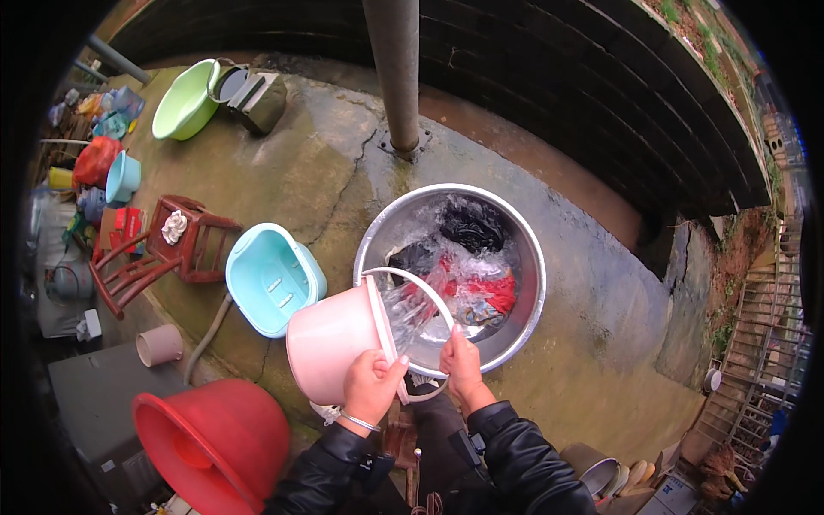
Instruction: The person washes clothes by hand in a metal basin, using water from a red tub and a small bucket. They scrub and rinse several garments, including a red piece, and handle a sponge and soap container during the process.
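A pink plastic bucket (331, 341) lies tipped on its side over the near left rim of a large metal basin (535, 290). Water (409, 312) pours from its mouth into the basin. My left hand (373, 384) grips the bucket's rim, and a silver bangle circles that wrist. The white bucket handle (421, 286) is held in my right hand (461, 360), close to the basin's near rim. Churning water in the basin partly covers black cloth (473, 228) and red cloth (496, 291).
Left of the basin stand a light-blue plastic tub (257, 277) and a red-brown wooden chair (187, 248). A big red plastic tub (257, 425) leans at lower left. A metal post (396, 77) rises behind the basin, near a drainage channel (547, 170). Further back is a green basin (187, 103).
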Demonstrator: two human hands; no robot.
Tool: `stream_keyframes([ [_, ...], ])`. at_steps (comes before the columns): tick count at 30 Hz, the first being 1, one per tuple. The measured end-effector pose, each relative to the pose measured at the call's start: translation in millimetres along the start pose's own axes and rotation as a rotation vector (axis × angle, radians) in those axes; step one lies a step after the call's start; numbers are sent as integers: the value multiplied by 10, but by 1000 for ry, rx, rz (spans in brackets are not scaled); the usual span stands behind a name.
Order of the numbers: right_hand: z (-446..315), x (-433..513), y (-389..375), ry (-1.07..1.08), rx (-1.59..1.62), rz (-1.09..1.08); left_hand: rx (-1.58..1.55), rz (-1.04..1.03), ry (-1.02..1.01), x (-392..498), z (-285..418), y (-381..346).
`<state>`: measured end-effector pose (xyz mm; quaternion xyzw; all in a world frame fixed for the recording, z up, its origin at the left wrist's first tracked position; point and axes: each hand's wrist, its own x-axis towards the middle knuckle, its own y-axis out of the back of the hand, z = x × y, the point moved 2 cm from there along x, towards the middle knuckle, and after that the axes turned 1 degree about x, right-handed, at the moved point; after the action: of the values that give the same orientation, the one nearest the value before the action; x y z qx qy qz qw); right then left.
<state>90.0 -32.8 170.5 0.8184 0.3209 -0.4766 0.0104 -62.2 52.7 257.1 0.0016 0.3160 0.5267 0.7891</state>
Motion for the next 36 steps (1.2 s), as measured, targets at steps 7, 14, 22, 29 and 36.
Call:
stream_keyframes([
  [7,-42,-11,123,-51,197,7,194,-18,-267,-117,581,-62],
  [14,271,-144,-412,-98,80,-63,160,126,-262,-198,180,421],
  [22,573,-1122,-1940,152,-390,-611,-333,668,146,-856,-1055,2625],
  [29,809,-1569,-2655,574,-641,-740,-928,1092,110,-2738,-1420,4670],
  [36,1352,-1474,-2564,279,-902,-738,-1057,1490,189,-3663,-2917,5208],
])
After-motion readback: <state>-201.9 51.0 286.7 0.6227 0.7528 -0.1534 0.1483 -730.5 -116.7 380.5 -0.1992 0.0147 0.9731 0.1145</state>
